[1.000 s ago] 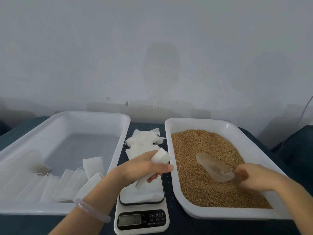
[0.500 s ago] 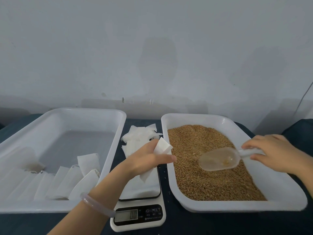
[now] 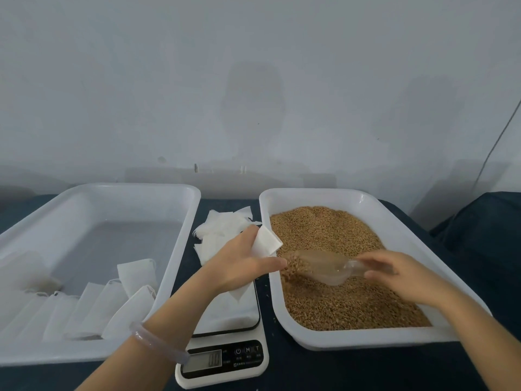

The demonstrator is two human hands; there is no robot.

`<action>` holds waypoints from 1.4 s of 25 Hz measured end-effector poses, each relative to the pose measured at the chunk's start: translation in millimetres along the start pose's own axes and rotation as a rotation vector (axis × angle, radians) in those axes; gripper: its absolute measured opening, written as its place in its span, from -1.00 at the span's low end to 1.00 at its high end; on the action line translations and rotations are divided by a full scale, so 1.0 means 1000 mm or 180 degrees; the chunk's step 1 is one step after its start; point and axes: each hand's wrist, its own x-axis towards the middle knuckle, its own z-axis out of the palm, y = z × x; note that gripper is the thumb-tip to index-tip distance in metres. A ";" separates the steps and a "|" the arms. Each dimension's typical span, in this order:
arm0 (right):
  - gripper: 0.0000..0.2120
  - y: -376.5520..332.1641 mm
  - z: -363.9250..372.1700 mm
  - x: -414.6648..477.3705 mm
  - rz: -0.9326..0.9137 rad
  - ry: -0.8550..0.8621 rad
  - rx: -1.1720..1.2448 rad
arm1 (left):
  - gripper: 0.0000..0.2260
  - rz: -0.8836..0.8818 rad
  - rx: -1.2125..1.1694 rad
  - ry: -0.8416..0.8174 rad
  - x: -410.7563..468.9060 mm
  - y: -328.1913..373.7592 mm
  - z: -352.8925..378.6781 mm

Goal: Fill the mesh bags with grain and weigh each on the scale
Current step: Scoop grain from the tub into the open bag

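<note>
My left hand [image 3: 241, 265] grips a white mesh bag [image 3: 265, 244] above the scale [image 3: 225, 359], beside the left rim of the grain tray [image 3: 366, 197]. My right hand [image 3: 400, 273] holds the handle of a clear plastic scoop [image 3: 318, 265] loaded with brown grain. The scoop's mouth points left and nearly touches my left hand's fingers. Loose grain [image 3: 338, 300] fills the tray under the scoop. The bag's lower end hangs below my palm over the scale platform.
A white tray [image 3: 98, 190] on the left holds several filled white bags [image 3: 84, 309] leaning in a row. A pile of empty bags [image 3: 222, 225] lies between the two trays behind the scale. The table top is dark blue; a pale wall stands behind.
My right hand swung the scoop left, now full of grain, until its mouth reached my left hand. The left hand with the bag stayed nearly still over the scale.
</note>
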 end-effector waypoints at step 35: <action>-0.71 0.004 -0.089 -0.025 0.0291 0.0317 0.0334 | -0.58 0.0515 -0.0973 -0.0142 0.062 0.023 0.071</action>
